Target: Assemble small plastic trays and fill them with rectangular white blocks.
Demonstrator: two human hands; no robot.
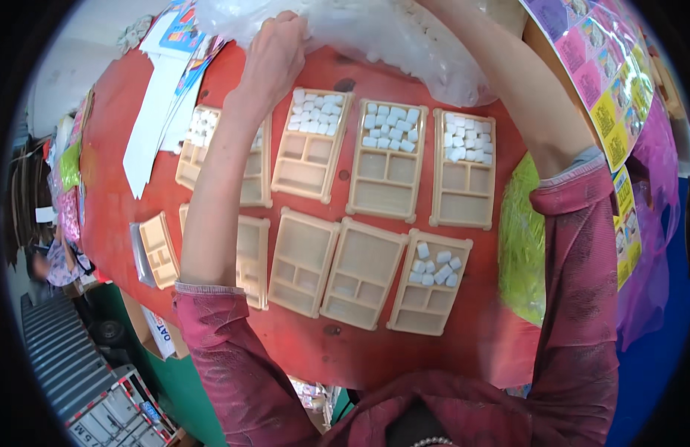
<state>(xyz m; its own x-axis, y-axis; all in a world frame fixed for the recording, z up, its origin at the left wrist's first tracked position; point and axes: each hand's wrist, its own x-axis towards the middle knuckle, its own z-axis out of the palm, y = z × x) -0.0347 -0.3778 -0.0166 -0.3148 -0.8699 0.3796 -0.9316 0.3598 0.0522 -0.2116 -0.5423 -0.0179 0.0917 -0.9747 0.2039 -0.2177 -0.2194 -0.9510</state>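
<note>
At the far edge of the table, my left hand is closed on the rim of a large clear plastic bag. White pieces show through the bag. My right forearm reaches over the bag, and its hand is out of the picture past the top edge. Below lie several beige compartment trays in two rows. In the far row, the big compartments hold small white marshmallow-like pieces. The near-row right tray holds a few such pieces; the two trays left of it are bare. My left forearm partly hides trays at the left.
White paper sheets and printed cards lie at the far left. A small stack of trays stands at the left edge. On the right are a yellow-green plastic bag, hanging printed sheets and purple plastic. A person is in the left background.
</note>
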